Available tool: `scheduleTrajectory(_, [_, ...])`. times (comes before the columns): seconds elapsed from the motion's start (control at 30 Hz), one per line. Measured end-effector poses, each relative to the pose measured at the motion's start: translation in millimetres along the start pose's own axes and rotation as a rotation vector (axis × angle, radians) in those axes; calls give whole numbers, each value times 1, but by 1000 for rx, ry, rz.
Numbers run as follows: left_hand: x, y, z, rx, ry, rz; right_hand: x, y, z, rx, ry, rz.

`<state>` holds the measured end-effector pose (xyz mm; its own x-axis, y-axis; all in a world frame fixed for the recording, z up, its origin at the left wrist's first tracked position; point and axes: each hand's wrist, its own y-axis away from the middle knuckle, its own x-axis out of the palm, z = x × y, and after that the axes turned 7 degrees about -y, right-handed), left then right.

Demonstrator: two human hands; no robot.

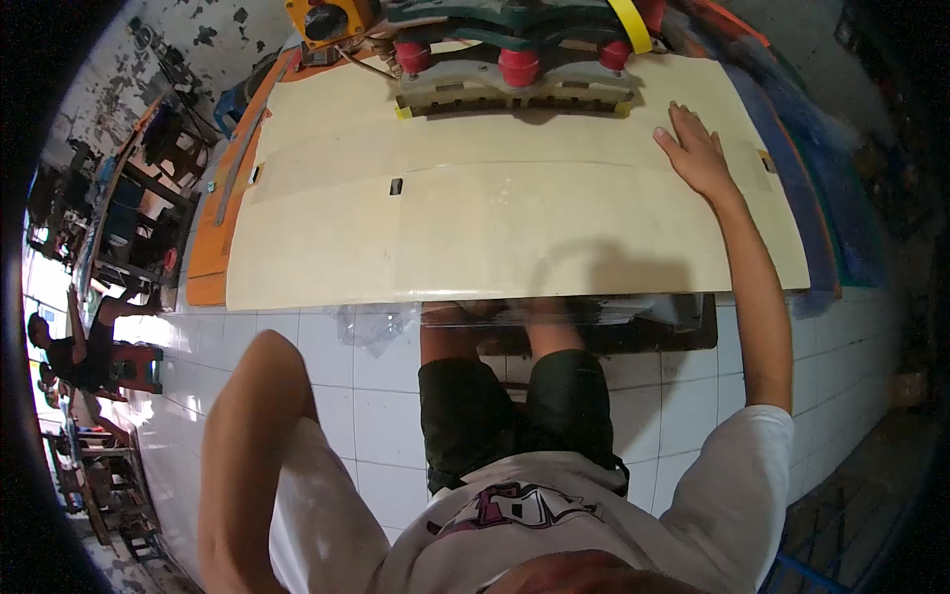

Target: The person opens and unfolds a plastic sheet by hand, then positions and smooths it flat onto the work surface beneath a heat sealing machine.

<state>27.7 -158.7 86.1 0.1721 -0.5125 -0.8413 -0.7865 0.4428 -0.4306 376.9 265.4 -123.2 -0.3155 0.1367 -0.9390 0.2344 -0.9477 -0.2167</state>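
Note:
My right hand [699, 156] lies on the right part of a large cream-coloured sheet [495, 228], fingers stretched out and nothing held. The sheet covers most of the work table, and its front edge runs just before my knees. Beyond it, to the left of the hand, stands a machine [515, 94] with red round mounts and a long grey bar low over the sheet. My left arm [252, 436] is bent back toward me, elbow forward, and its hand is outside the picture. A small dark mark [396, 186] shows on the sheet.
A metal ruler [240, 173] lies along the orange left edge of the table. Blue plastic-like sheeting [792, 188] borders the right side. Clear plastic [371, 327] hangs below the front edge. A person [74, 342] sits far off at the left.

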Motion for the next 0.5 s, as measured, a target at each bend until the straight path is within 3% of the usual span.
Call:
scheduleTrajectory(0.03, [-13,21,26,82,-103,-216,-1,1,0,-8,-32,-11])
scheduleTrajectory(0.07, [-10,26,36,84,-101,-207,0,2,-2,-4,-35,-19])
scheduleTrajectory(0.13, [-4,30,53,287,304,-483,0,-1,-8,-77,-132,-137])
scheduleTrajectory(0.17, [2,28,69,268,438,-788,0,-2,-11,-70,-131,-143])
scheduleTrajectory(0.2, [5,28,80,232,456,-957,-1,-4,-12,-90,-291,-203])
scheduleTrajectory(0.23, [7,28,85,204,398,-1028,-1,-5,-12,-114,-446,-255])
scheduleTrajectory(0.5, [20,14,93,238,206,-1157,-7,1,-9,-113,-432,-401])
